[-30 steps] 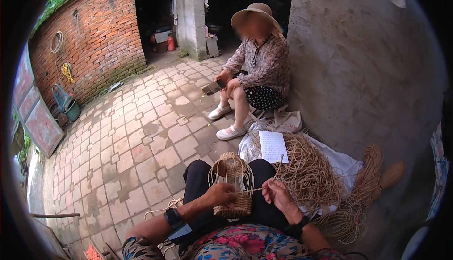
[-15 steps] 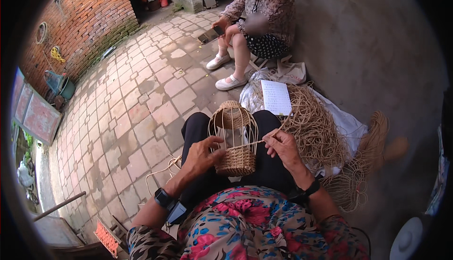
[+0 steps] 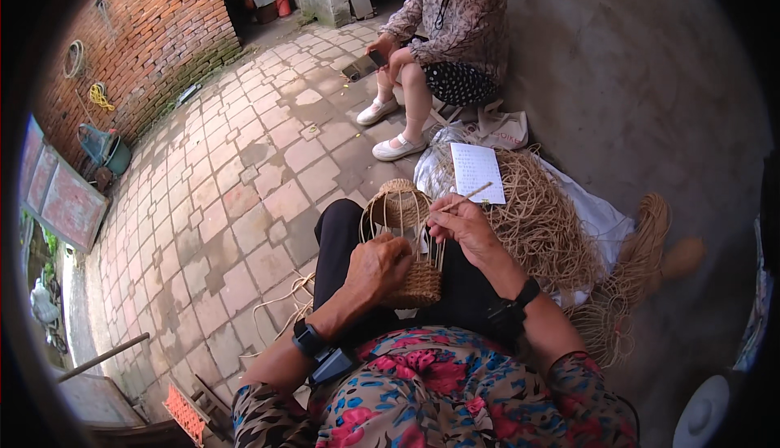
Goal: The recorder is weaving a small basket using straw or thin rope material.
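The left hand is wrapped around a small half-made basket of tan woven straw, gripping its woven bottom part tight. The basket sits on the person's lap, on black trousers, near the middle of the picture. Thin bare ribs stand up from the woven bottom and bend together into a little woven cap at 12 o'clock from the left hand.

The right hand is at 2 o'clock from the left hand, just beside the ribs. Its fingers are pinched shut on a thin pale straw strand that pokes up toward 1 o'clock.

A black band with a small black box is on the left wrist, and a black wrist band is on the right one. The sleeves and top are a flowery cloth of red, blue and brown.

At 3 o'clock from the basket lies a big tangled heap of tan straw, with a white sheet of paper on it. Some loose strands lie on the ground at 8 o'clock.

At 12 o'clock another person sits by the grey wall, in a patterned shirt and white shoes. The ground is grey stone pavers, and a red brick wall stands at 10 o'clock.
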{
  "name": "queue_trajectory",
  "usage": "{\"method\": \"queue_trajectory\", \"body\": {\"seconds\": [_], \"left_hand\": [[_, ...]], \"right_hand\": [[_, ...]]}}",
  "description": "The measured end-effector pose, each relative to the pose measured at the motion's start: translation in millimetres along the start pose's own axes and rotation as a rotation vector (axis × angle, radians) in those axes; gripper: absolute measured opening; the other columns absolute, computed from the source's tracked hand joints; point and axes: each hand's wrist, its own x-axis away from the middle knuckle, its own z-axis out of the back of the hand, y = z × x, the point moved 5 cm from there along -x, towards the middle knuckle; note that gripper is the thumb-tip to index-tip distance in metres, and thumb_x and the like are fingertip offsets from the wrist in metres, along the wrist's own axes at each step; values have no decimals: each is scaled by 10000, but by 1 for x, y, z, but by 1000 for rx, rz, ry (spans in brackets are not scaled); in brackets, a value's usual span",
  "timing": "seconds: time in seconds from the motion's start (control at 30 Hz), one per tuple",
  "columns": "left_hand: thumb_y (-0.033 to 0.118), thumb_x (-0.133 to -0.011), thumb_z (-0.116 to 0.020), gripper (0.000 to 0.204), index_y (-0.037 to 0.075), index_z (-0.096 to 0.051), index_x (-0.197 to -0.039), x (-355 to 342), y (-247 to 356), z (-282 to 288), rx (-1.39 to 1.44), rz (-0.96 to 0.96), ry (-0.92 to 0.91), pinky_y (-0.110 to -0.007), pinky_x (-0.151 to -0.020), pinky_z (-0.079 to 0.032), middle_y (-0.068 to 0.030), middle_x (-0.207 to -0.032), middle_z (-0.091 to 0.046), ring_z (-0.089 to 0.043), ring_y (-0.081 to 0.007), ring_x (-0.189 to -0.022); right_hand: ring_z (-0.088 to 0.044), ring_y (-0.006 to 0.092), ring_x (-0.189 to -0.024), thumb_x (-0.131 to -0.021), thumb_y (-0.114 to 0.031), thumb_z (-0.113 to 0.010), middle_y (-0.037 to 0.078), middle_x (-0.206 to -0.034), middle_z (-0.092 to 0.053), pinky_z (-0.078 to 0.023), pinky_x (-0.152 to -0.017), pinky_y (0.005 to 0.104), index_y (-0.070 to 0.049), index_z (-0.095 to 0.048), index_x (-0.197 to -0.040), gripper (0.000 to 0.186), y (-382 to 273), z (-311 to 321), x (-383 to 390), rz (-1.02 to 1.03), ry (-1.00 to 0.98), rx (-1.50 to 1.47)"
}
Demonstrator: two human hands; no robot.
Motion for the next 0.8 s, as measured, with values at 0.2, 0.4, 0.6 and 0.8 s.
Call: {"method": "queue_trajectory", "body": {"seconds": [0.2, 0.4, 0.6, 0.8], "left_hand": [[168, -801, -596, 110, 59, -607, -793, -1, 3, -6, -25, -21, -3, -471, -616, -508, -160, -745, -621, -631, -371, -693], [209, -813, -579, 156, 56, -612, -813, -3, -2, -8, 4, 84, -140, -488, -651, -511, -192, -706, -634, -634, -392, -698], [243, -831, -597, 220, 49, -678, -894, -8, 0, -6, -29, 70, -265, -433, -638, -517, -191, -717, -643, -653, -354, -692], [286, -799, -620, 258, 64, -692, -909, -21, 5, -14, -266, 83, -496, -426, -643, -521, -180, -739, -659, -658, -350, -705]], "right_hand": [[-640, 352, -739, -796, -192, -604, 160, -732, -636, -498, -672, 447, -73, -626, -877, 146, -8, -31, -16, 180, 41, 1072], [-643, 313, -700, -802, -104, -564, 136, -712, -630, -500, -633, 422, -66, -565, -991, 192, -4, -37, -3, 259, 71, 1158], [-558, 51, -663, -886, -125, -581, 7, -792, -573, -458, -597, 209, -38, -487, -1228, 365, -9, -16, 45, 16, -114, 110], [-585, 103, -845, -905, -161, -593, 51, -913, -613, -480, -767, 251, 0, -471, -1279, 425, -12, -16, 83, 13, -444, 76]]}}
